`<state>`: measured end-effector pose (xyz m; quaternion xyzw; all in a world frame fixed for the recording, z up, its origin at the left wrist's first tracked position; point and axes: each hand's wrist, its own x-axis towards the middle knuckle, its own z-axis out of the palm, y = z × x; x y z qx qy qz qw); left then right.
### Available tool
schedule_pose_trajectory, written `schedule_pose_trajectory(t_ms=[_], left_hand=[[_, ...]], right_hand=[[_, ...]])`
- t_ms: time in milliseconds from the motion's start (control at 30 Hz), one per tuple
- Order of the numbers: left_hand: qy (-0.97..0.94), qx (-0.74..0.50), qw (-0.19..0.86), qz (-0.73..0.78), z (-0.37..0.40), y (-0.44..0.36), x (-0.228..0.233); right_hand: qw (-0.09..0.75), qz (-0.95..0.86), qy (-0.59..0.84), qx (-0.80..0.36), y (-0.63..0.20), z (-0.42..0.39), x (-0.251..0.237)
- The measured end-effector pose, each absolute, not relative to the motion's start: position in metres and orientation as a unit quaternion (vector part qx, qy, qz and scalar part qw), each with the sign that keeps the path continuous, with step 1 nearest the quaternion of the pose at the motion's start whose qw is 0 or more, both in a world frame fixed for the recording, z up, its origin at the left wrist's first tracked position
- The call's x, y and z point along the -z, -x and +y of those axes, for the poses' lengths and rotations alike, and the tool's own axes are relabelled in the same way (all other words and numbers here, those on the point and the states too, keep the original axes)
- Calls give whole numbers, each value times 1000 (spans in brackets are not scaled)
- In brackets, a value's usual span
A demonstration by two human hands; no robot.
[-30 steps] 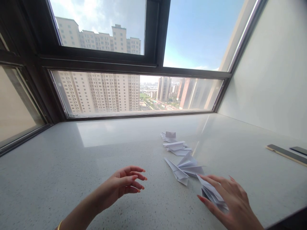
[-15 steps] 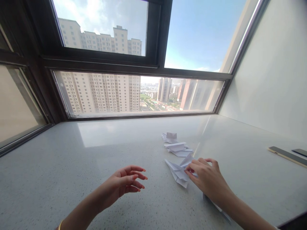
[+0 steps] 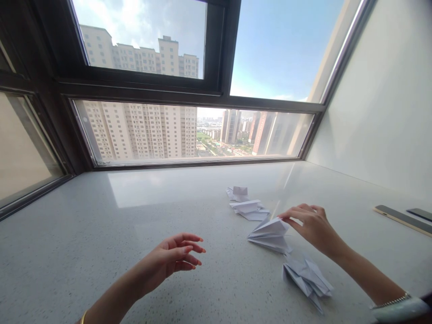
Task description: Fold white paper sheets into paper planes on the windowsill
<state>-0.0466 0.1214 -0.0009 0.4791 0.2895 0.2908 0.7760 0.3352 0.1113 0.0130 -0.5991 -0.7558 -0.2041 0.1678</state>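
Observation:
My right hand (image 3: 310, 225) has its thumb and fingertips pinched on the upper edge of a white folded paper airplane (image 3: 270, 236), whose pointed nose faces left. My left hand (image 3: 173, 254) hovers over the speckled sill (image 3: 101, 243), fingers spread and holding nothing. Below my right wrist lie more folded paper airplanes (image 3: 308, 279), overlapping so that I cannot tell how many. Behind the held one, another white folded paper piece (image 3: 249, 209) rests on the sill, and a smaller folded piece (image 3: 239, 193) sits farther back.
At the right edge lie a long flat dark object with a gold rim (image 3: 401, 219) and a second dark flat object (image 3: 420, 214). A dark window frame (image 3: 195, 166) borders the back of the sill. A white wall (image 3: 378, 117) rises on the right.
My right hand has moved right and slightly up. The paper airplane in its fingers has shifted right and turned, and the pieces at lower right are now uncovered. My left hand stays nearly still.

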Motion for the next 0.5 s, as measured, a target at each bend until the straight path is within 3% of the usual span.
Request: schedule_pose_trajectory(t_ms=[100, 267, 500], left_hand=[[-482, -287, 776, 291, 122, 47, 1], [-481, -288, 779, 283, 122, 48, 2], [-486, -286, 777, 281, 122, 47, 4]], right_hand=[[154, -760, 602, 191, -339, 109, -3], [209, -725, 622, 209, -346, 93, -2], [218, -727, 648, 66, -332, 45, 16]])
